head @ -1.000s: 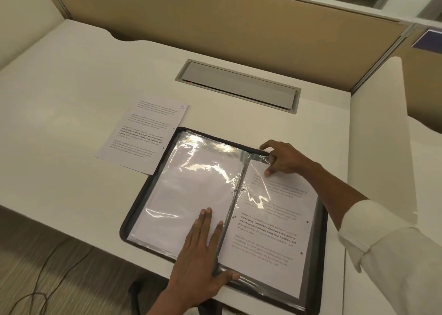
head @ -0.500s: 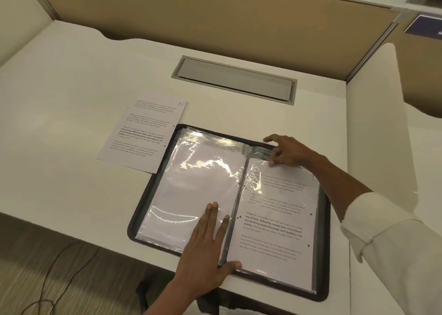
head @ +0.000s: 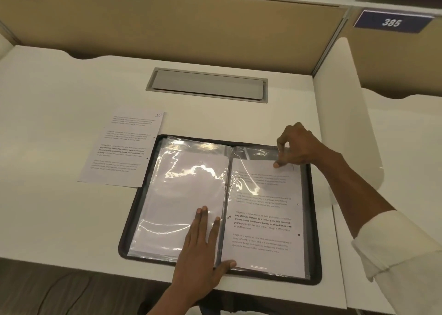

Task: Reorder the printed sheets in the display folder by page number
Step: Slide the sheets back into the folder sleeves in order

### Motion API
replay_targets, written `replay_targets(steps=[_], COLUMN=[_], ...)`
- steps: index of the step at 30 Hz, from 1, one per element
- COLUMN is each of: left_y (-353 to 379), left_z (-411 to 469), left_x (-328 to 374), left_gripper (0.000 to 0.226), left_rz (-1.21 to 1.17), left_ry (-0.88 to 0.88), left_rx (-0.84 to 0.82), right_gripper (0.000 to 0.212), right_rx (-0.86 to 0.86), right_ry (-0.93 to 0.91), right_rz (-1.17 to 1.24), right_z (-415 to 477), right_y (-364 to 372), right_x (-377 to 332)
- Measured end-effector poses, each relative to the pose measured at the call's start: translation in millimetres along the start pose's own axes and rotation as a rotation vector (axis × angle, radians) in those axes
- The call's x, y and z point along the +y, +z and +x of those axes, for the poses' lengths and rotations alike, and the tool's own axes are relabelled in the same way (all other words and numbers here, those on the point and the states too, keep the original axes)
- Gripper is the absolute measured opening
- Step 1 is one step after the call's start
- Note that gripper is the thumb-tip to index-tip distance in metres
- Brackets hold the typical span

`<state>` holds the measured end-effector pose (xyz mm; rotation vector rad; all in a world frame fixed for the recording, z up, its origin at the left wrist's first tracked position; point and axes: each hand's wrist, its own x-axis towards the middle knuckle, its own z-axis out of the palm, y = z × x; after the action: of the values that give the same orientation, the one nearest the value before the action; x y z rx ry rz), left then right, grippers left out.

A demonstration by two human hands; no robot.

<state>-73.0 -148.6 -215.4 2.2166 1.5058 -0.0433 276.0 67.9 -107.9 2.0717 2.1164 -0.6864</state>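
Observation:
A black-edged display folder [head: 134, 209] lies open on the desk, its clear sleeves glaring under the light. My left hand [head: 203, 250] lies flat on the left sleeve beside the spine, thumb reaching onto the right page. The right sleeve holds a printed sheet [head: 263, 219] with several text paragraphs. My right hand [head: 295, 147] is at that sleeve's top edge, fingers curled and pinching the plastic near the sheet's upper right corner. A loose printed sheet [head: 124, 149] marked 10 by hand lies on the desk, left of the folder.
A grey cable-tray lid [head: 208, 84] is set into the white desk [head: 59, 94] behind the folder. A tan partition [head: 167, 25] runs along the back. A white side divider [head: 344, 113] stands to the right. A sign reading 385 [head: 392, 22] hangs at the upper right.
My right hand has slid right along the sleeve's top edge and its fingers have curled into a pinch. My left hand has stayed flat on the left sleeve.

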Motion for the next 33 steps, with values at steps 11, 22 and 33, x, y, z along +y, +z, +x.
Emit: replay_targets(steps=[11, 22, 33], left_y=[-13.6, -57.4, -146.3], left_z=[5.4, 13.1, 0.6], left_x=[9.4, 54.2, 85.9], left_gripper=[0.102, 0.097, 0.078], left_rz=[0.03, -0.317, -0.663], left_ry=[-0.067, -0.252, -0.411], left_rx=[-0.065, -0.007, -0.05], right_gripper=[0.082, 0.079, 0.108], right_rx=[0.298, -0.086, -0.242], right_ry=[0.284, 0.137, -0.381], right_rz=[1.047, 1.315, 1.135], right_z=[-92.2, -193.0, -201.1], right_y=[101.3, 138.8, 111.8], right_x=[2.3, -46.3, -118.8])
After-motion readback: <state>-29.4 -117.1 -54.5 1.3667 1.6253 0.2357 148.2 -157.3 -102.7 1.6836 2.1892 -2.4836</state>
